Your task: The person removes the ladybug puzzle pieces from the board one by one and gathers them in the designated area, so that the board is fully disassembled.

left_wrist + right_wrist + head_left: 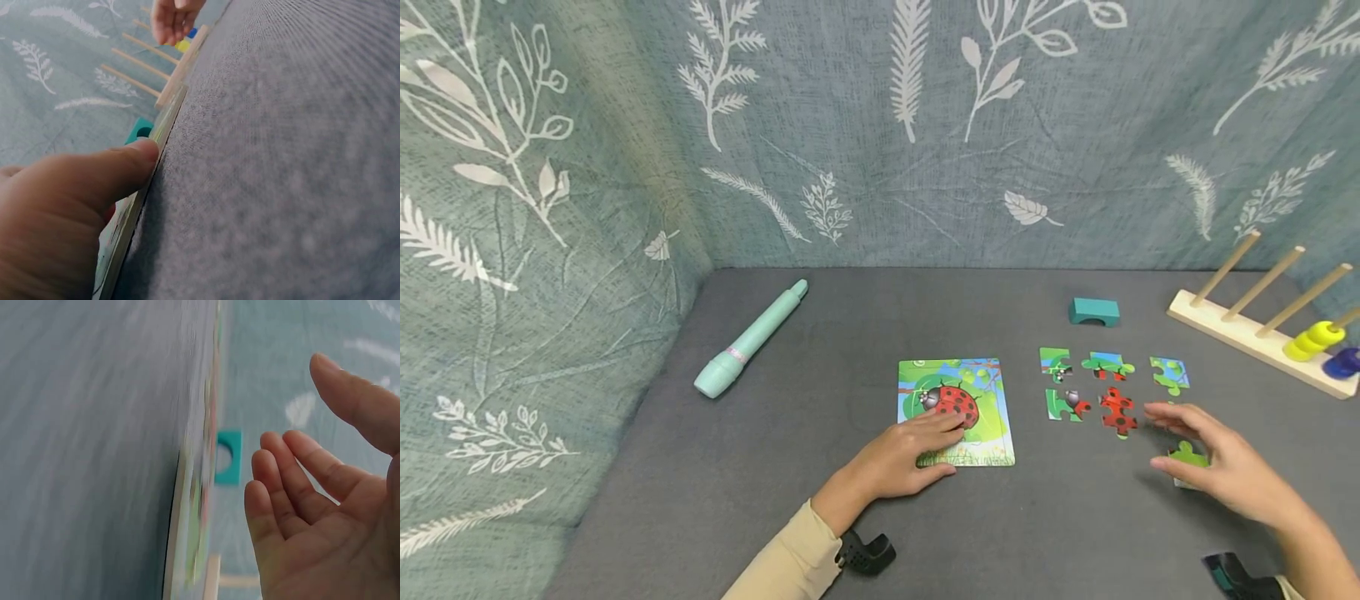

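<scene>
My left hand (904,454) rests on a square ladybug puzzle board (991,433), its fingers laid across the picture and its thumb by the near edge. Seen from the left wrist, the thumb (119,172) touches the board's side. Over a green puzzle piece (1187,454) hovers my right hand (1232,462), thumb and fingers apart, holding nothing; it hides part of that piece and whatever lies beneath. To its left are a red spotted piece (1118,412) and a green piece with the ladybug's head (1066,406). Behind them lie further pieces, including a blue-green one (1170,374).
A teal arched block (1094,312) stands behind the pieces. At the far right is a wooden peg rack (1240,327) with yellow rings (1313,341) and blue rings (1342,363). A mint-green microphone-shaped toy (751,340) lies at the left. Patterned cloth (865,183) borders the table.
</scene>
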Demonstrator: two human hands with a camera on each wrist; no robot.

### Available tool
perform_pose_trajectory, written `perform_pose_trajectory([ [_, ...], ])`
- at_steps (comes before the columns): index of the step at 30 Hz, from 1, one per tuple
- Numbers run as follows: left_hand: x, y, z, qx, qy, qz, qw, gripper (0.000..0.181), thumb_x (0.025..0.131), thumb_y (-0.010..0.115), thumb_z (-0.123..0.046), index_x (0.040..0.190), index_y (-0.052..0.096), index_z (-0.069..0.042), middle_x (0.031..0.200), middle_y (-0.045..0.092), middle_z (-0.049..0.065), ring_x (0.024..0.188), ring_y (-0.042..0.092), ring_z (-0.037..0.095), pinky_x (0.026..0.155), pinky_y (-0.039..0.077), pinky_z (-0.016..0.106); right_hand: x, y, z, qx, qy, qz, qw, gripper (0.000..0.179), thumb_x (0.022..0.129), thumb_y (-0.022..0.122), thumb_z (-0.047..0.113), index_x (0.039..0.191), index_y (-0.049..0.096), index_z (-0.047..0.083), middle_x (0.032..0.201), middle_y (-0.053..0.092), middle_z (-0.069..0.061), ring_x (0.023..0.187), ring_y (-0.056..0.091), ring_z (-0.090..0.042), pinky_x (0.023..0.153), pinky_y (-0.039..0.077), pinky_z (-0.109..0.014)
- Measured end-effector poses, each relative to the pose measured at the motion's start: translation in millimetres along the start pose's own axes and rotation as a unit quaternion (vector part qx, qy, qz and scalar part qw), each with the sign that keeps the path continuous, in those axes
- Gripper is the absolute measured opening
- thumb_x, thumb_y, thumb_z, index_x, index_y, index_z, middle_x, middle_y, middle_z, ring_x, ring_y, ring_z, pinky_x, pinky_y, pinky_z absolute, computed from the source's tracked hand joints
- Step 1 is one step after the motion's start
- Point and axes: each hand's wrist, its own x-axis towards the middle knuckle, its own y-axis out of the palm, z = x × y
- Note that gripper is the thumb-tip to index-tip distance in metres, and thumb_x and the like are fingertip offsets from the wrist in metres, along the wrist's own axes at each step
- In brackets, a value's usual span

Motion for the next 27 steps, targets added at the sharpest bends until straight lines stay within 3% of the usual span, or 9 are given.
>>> perform_pose_trajectory([
  [9, -5.2, -2.2, 7.2, 0.000, -0.026, -0.028, 0.9993, 0.052, 0.087, 0.068, -0.027, 0.132, 0.057, -0.004, 0.137, 0.055, 0.008, 0.130, 0.049, 0.019, 0.114, 0.036, 0.031, 40.1, 29.7, 20.3, 0.006, -0.052, 0.045, 0.9976, 0.058, 0.078, 0.077, 0.010, 0.130, 0.053, 0.004, 0.120, 0.058, -0.008, 0.107, 0.055, 0.002, 0.089, 0.041, -0.004],
  [13, -11.7, -5.9, 10.5, -0.003, -0.045, -0.036, 0.9983, 0.049, 0.088, 0.066, -0.025, 0.132, 0.057, -0.004, 0.138, 0.054, 0.009, 0.130, 0.049, 0.022, 0.114, 0.036, 0.032, 54.8, 46.5, 29.6, 0.011, -0.070, 0.060, 0.9957, 0.056, 0.078, 0.078, 0.014, 0.129, 0.054, 0.005, 0.122, 0.058, -0.007, 0.110, 0.055, -0.003, 0.092, 0.042, -0.006],
  [18, -19.2, -10.2, 14.3, -0.007, -0.055, -0.048, 0.9973, 0.050, 0.087, 0.068, -0.023, 0.131, 0.057, -0.002, 0.139, 0.053, 0.010, 0.130, 0.048, 0.024, 0.113, 0.036, 0.032, 71.9, 68.2, 45.4, 0.003, -0.088, 0.083, 0.9927, 0.056, 0.079, 0.078, 0.018, 0.128, 0.055, 0.006, 0.123, 0.058, -0.004, 0.109, 0.056, -0.012, 0.091, 0.048, -0.020],
  [27, -22.1, -10.9, 17.0, -0.005, -0.061, -0.041, 0.9973, 0.051, 0.088, 0.067, -0.024, 0.132, 0.056, -0.002, 0.137, 0.054, 0.010, 0.130, 0.048, 0.022, 0.114, 0.036, 0.034, 98.5, 106.4, 72.7, 0.023, -0.076, 0.151, 0.9854, 0.055, 0.081, 0.076, 0.021, 0.130, 0.054, 0.007, 0.124, 0.058, -0.006, 0.111, 0.057, -0.023, 0.094, 0.050, -0.039],
])
